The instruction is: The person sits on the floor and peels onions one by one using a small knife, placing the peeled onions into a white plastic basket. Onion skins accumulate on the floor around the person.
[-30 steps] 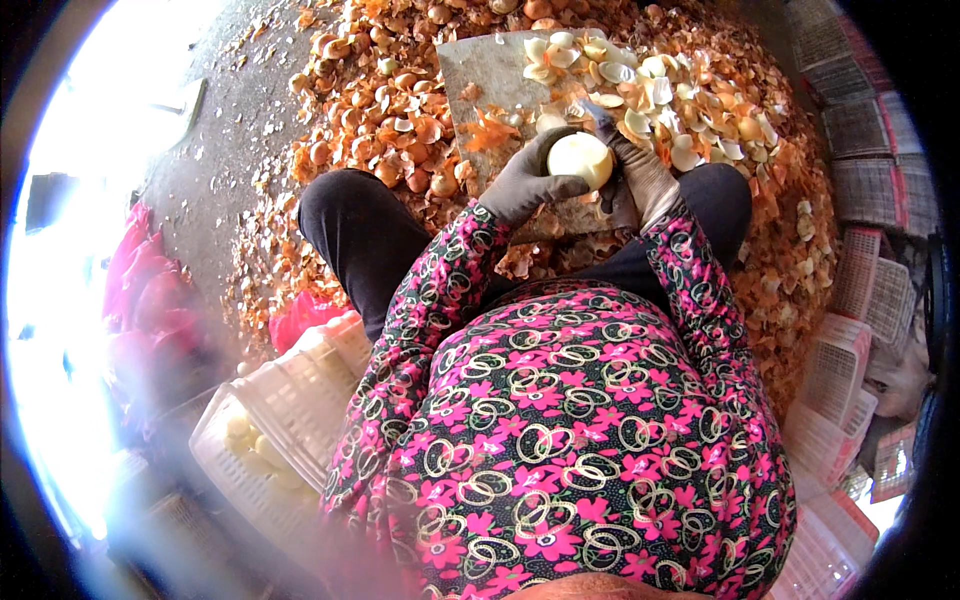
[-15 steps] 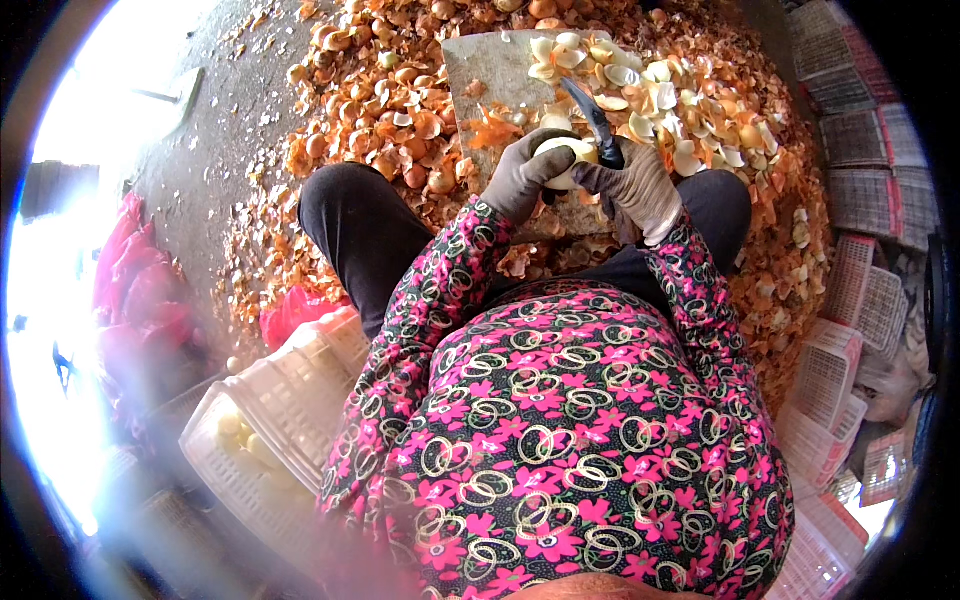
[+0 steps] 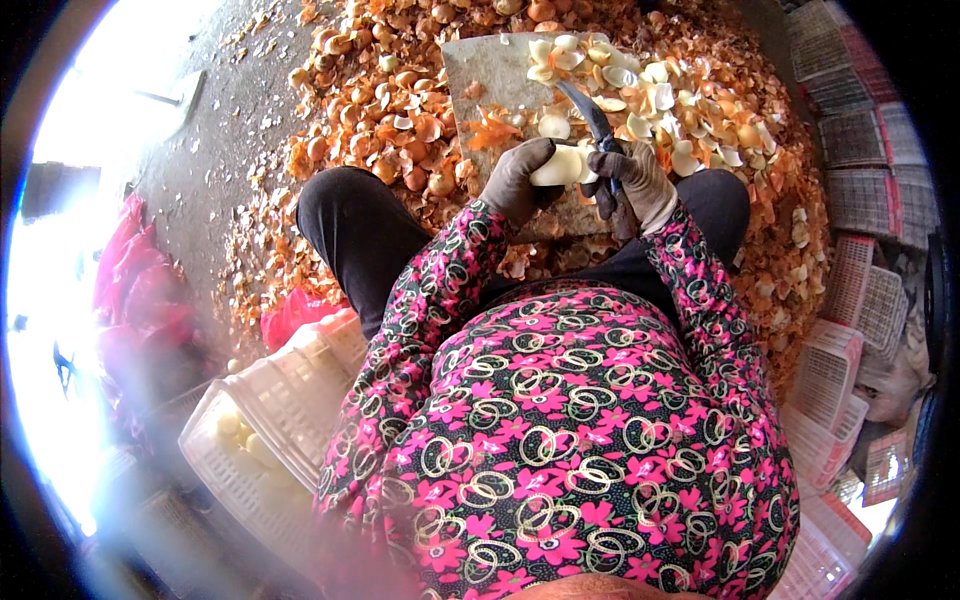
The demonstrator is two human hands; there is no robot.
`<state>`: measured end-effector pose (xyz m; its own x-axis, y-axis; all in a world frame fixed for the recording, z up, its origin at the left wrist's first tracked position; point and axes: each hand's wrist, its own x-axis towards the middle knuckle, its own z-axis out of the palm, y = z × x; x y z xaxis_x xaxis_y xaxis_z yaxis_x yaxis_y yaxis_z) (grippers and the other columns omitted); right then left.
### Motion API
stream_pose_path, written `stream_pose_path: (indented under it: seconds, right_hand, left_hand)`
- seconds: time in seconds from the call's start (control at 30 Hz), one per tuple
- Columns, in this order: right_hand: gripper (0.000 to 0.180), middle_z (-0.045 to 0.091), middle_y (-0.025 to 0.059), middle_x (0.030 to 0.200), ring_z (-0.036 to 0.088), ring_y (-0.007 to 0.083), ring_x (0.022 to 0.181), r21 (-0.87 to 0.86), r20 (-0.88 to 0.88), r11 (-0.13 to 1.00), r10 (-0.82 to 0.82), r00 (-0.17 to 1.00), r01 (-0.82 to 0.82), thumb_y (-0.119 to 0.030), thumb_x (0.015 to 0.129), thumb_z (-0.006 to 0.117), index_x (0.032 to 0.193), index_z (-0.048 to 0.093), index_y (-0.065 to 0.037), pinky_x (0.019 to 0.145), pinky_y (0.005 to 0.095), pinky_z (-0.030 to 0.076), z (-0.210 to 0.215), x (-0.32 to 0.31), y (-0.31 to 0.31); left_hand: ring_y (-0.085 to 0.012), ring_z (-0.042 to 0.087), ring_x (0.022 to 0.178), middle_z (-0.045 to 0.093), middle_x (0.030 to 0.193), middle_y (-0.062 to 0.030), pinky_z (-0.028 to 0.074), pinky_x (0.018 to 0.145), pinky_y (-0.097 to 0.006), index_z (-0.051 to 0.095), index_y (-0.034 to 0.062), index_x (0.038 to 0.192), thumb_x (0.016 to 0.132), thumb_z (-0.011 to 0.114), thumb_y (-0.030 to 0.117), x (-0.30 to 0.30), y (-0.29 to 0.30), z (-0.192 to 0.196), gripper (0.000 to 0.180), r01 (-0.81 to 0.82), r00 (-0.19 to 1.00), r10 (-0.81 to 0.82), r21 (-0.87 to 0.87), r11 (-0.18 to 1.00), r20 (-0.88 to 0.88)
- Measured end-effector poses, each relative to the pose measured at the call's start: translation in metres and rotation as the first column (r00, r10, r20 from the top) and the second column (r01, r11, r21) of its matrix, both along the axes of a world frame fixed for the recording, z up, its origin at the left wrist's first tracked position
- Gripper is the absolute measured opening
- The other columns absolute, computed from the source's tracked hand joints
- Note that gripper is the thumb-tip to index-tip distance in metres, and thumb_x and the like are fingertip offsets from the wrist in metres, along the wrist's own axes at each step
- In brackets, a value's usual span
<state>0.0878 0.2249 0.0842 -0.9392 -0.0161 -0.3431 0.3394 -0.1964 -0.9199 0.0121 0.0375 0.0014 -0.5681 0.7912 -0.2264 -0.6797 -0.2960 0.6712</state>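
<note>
At the near edge, the floral shirt (image 3: 560, 430) is cut off by the lower border, and the lower left corner is veiled by a pinkish blur, so what lies there cannot be made out. Near left, a white lattice crate (image 3: 315, 375) is partly covered by the left sleeve (image 3: 400, 330); pale peeled onions (image 3: 232, 424) are held in it, too blurred to be counted. Between the dark-clad knees (image 3: 345, 195), a peeled onion (image 3: 555, 168) is held in the closed grip of the gloved left hand (image 3: 518, 180), its left end hidden. A curved dark knife (image 3: 594, 115) is gripped in the gloved right hand (image 3: 645, 185), its blade pointed far left, its handle mostly covered; whether the onion is touched by those fingers cannot be told. Just beyond, a pale round onion piece (image 3: 553, 126) is carried by the grey board (image 3: 490, 70). Farther left, brown onions (image 3: 440, 183) are heaped among dry skins. At right, stacked lattice crates (image 3: 830, 360) are bent by the lens, their contents unclear.
</note>
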Motion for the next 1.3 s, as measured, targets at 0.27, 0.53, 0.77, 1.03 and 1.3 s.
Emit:
stream_pose_path:
  seconds: [0.27, 0.53, 0.77, 1.03, 1.3]
  right_hand:
    - [0.033, 0.061, 0.0052, 0.066, 0.055, 0.0103, 0.047, -0.116, 0.039, 0.987, -0.108, 0.993, 0.112, -0.031, 0.077, 0.073, 0.090, 0.062, -0.002, 0.043, 0.0226, 0.045, -0.008, 0.000, 0.000]
    - [0.021, 0.060, 0.0033, 0.066, 0.055, 0.0106, 0.048, -0.180, 0.050, 0.936, -0.298, 0.953, 0.302, -0.019, 0.081, 0.071, 0.092, 0.063, -0.003, 0.042, 0.0229, 0.044, -0.010, -0.003, -0.004]
    - [0.031, 0.054, 0.0019, 0.065, 0.051, 0.0126, 0.048, -0.065, 0.074, 0.893, -0.441, 0.895, 0.445, -0.018, 0.079, 0.075, 0.100, 0.060, 0.000, 0.042, 0.0246, 0.042, 0.000, -0.005, 0.022]
    - [0.038, 0.067, 0.0057, 0.081, 0.061, 0.0108, 0.064, 0.404, -0.244, 0.909, -0.006, 0.970, 0.107, -0.035, 0.084, 0.072, 0.101, 0.066, -0.002, 0.050, 0.0251, 0.046, -0.007, 0.000, 0.019]
    - [0.039, 0.062, 0.0064, 0.065, 0.051, 0.0102, 0.040, 0.175, -0.029, 0.983, 0.055, 0.998, -0.049, -0.029, 0.074, 0.079, 0.086, 0.064, 0.005, 0.037, 0.0228, 0.038, 0.005, -0.003, -0.001]
  left_hand:
    - [-0.0164, 0.061, 0.086, 0.065, 0.103, -0.0090, 0.051, 0.069, -0.031, 0.056, 0.0036, 0.123, 0.082, 0.058, 0.064, 0.002, 0.006, 0.001, 0.073, -0.050, 0.995, 0.045, 0.057, 0.997, 0.087]
    - [-0.0154, 0.061, 0.069, 0.065, 0.091, -0.0087, 0.050, 0.055, -0.028, 0.057, -0.0012, 0.118, 0.084, 0.065, 0.052, 0.009, 0.014, 0.027, 0.064, -0.280, 0.929, 0.206, -0.219, 0.935, -0.309]
    - [-0.0220, 0.063, 0.074, 0.065, 0.094, -0.0120, 0.052, 0.061, -0.033, 0.057, -0.0020, 0.115, 0.082, 0.064, 0.047, -0.001, 0.005, 0.008, 0.060, -0.165, 0.986, 0.164, -0.038, 0.986, -0.013]
    - [-0.0140, 0.061, 0.067, 0.065, 0.086, -0.0089, 0.049, 0.056, -0.027, 0.058, -0.0027, 0.114, 0.080, 0.070, 0.046, 0.006, 0.005, 0.039, 0.060, -0.188, 0.964, 0.152, -0.151, 0.971, -0.219]
    - [-0.0119, 0.057, 0.060, 0.064, 0.079, -0.0065, 0.042, 0.049, -0.025, 0.060, -0.0021, 0.109, 0.083, 0.065, 0.042, 0.007, 0.003, 0.040, 0.051, -0.152, 0.959, 0.095, -0.202, 0.967, -0.266]
